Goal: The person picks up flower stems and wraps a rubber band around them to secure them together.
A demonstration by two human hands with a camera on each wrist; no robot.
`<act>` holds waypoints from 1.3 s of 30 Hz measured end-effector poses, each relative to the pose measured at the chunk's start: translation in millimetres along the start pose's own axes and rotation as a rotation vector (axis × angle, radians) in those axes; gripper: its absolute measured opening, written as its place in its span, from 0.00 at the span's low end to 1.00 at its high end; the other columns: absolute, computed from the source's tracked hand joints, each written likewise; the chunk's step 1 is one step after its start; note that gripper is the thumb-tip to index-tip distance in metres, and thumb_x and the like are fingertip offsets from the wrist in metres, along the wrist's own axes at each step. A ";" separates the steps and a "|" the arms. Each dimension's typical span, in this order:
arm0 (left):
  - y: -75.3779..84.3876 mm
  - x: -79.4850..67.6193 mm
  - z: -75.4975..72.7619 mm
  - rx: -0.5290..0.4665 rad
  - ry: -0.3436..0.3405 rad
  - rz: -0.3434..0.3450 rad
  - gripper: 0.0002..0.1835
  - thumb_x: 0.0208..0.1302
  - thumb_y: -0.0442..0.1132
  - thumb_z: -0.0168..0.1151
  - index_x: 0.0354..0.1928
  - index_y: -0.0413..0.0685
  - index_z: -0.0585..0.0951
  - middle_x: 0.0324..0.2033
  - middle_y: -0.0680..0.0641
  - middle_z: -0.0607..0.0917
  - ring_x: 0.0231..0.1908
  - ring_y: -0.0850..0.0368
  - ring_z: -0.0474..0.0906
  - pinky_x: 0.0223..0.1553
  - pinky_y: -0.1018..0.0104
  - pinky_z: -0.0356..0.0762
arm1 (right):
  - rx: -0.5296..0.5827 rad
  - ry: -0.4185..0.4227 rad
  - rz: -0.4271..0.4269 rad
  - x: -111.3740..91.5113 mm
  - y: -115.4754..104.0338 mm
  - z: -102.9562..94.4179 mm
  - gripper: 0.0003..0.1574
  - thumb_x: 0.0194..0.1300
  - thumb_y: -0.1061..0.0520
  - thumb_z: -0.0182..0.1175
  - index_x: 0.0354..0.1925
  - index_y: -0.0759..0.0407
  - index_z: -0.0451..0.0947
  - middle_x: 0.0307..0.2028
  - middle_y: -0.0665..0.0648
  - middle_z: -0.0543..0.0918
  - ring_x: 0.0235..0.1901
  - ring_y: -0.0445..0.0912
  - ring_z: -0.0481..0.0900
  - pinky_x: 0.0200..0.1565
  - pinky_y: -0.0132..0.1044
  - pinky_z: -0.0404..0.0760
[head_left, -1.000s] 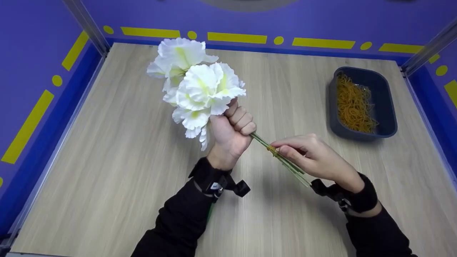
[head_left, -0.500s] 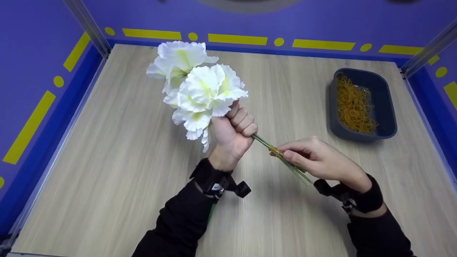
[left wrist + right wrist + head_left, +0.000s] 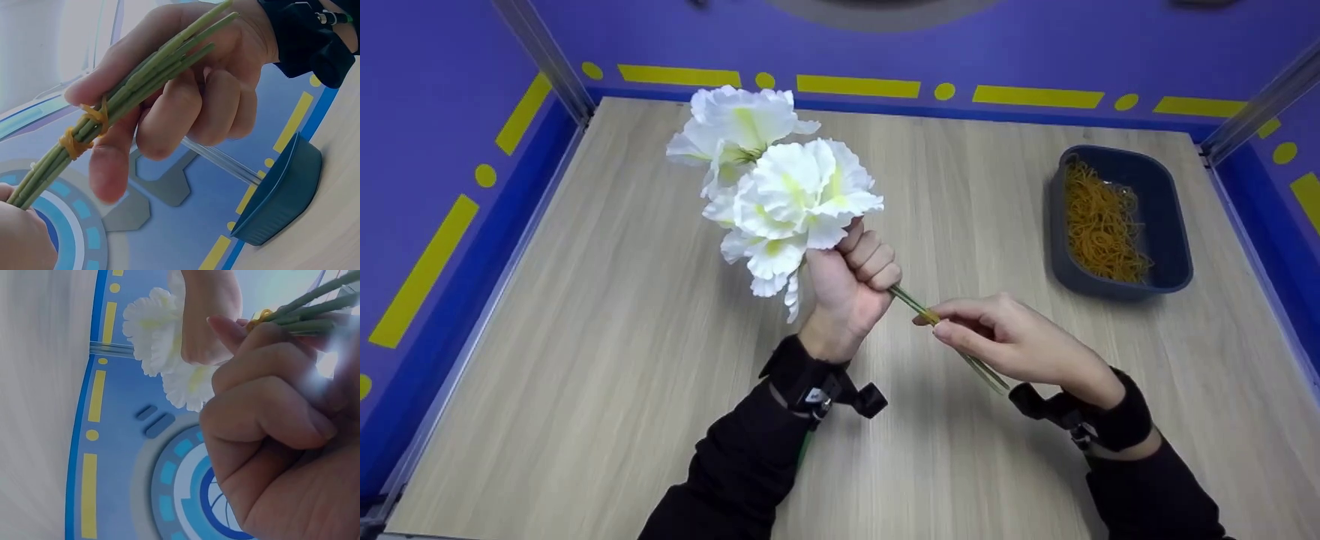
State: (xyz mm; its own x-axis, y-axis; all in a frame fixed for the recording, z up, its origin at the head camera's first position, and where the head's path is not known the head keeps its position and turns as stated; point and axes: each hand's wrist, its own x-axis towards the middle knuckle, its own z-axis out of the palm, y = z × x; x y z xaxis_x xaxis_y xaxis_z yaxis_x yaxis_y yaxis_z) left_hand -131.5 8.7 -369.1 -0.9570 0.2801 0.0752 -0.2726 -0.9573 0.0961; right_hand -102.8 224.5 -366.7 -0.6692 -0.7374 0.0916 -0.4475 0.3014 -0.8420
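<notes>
In the head view, white artificial flowers point(image 3: 802, 195) with frilled petals and pale yellow-green centres are held together in a bunch above the table. My left hand point(image 3: 851, 292) grips their stems just under the blooms. An orange rubber band point(image 3: 73, 143) is wound around the green stems point(image 3: 143, 81), showing as two wraps in the left wrist view. Lower down, thumb and index finger of my right hand point(image 3: 1012, 337) pinch the stems at the band. The cut stem ends stick out past that hand. Part of the band is hidden by the fingers in the head view.
A dark blue-grey plastic box point(image 3: 1174, 225) with a heap of loose orange rubber bands point(image 3: 1102, 232) stands at the back right of the wood-grain table point(image 3: 585, 337). Blue panels point(image 3: 885, 45) with yellow markings wall the table's back and sides.
My right hand's fingers shift slightly along the stems, first right, then back left toward the left hand, and now cover more of the band. The left hand keeps its grip.
</notes>
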 end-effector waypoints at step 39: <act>2.8 7.6 -1.9 0.267 -0.013 -0.145 0.25 0.76 0.39 0.30 0.17 0.56 0.63 0.10 0.60 0.60 0.12 0.68 0.50 0.15 0.77 0.47 | 0.022 0.052 0.028 7.2 7.2 34.6 0.09 0.77 0.57 0.53 0.36 0.56 0.75 0.23 0.42 0.70 0.20 0.35 0.66 0.21 0.30 0.66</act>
State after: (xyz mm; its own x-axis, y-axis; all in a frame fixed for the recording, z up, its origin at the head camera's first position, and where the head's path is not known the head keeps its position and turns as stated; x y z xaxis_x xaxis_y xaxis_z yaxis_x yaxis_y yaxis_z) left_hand -139.8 8.0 -370.2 -0.9080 0.4154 0.0540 -0.3695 -0.8550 0.3640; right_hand -90.3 200.5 -390.5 -0.7116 -0.6961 0.0946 -0.4153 0.3083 -0.8559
